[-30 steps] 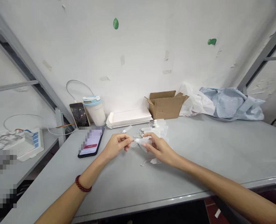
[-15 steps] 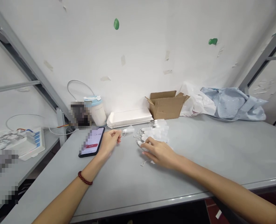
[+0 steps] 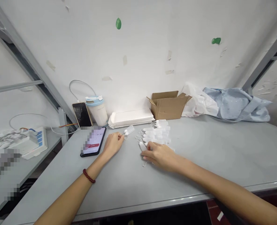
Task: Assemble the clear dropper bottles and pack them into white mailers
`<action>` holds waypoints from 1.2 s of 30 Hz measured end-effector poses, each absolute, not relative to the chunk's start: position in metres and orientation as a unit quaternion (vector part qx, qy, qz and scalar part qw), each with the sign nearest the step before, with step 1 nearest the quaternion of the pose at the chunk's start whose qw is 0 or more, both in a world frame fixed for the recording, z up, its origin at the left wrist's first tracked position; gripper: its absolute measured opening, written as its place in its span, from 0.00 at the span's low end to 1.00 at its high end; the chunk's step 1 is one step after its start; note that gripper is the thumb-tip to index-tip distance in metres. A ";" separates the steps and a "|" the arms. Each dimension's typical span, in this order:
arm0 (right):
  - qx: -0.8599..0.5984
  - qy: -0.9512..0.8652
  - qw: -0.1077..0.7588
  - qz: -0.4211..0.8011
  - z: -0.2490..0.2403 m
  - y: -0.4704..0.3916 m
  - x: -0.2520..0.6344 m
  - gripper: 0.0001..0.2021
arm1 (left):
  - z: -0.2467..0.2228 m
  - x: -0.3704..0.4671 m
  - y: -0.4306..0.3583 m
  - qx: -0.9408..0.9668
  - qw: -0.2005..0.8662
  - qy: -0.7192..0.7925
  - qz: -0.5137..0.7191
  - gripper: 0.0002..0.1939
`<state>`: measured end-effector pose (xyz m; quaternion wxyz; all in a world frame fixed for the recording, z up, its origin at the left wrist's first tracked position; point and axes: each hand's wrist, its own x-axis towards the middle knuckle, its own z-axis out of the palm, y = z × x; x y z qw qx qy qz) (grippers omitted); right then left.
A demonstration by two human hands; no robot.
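Several small white translucent tags with looped strings lie in a row on the grey table. My left hand is closed at the string end of a single white tag, left of the row. Over the near end of the row, my right hand has its fingers bent, with the fingertips at another white tag. Whether those fingertips grip it is hard to see. Another string shows partly below my right hand, its tag hidden.
Behind the tags are a stack of white envelopes, an open cardboard box, a white plastic bag and a blue bag. On the left are a phone, a lidded cup and a second phone.
The tag at my left hand has tilted upward, and that hand has shifted slightly right. My right fingers have moved a little down, and the tag beside them has turned. The view has shifted slightly.
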<state>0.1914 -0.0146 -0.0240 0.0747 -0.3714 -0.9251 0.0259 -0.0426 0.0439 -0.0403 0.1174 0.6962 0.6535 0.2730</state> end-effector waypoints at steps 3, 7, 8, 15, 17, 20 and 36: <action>-0.373 -0.923 0.083 0.043 -0.023 -0.016 0.192 0.14 | -0.041 -0.045 0.046 0.689 0.110 0.664 0.269 0.13; -0.368 -0.920 0.123 0.057 -0.024 -0.016 0.194 0.13 | -0.037 -0.046 0.045 0.674 0.110 0.674 0.280 0.13; -0.366 -0.918 0.137 0.058 -0.024 -0.015 0.195 0.13 | -0.036 -0.045 0.044 0.672 0.117 0.674 0.285 0.13; -0.363 -0.877 0.295 0.107 -0.025 -0.011 0.198 0.10 | -0.025 -0.023 0.029 0.677 0.320 0.595 0.290 0.17; -0.371 -0.849 0.348 0.143 -0.021 -0.011 0.199 0.09 | -0.023 -0.015 0.023 0.632 0.439 0.561 0.306 0.17; -0.392 -0.798 0.409 0.206 -0.014 -0.012 0.199 0.09 | -0.020 -0.008 0.016 0.589 0.526 0.533 0.303 0.17; -0.445 -0.698 0.479 0.292 -0.010 -0.008 0.201 0.12 | -0.012 -0.007 0.010 0.596 0.551 0.482 0.330 0.14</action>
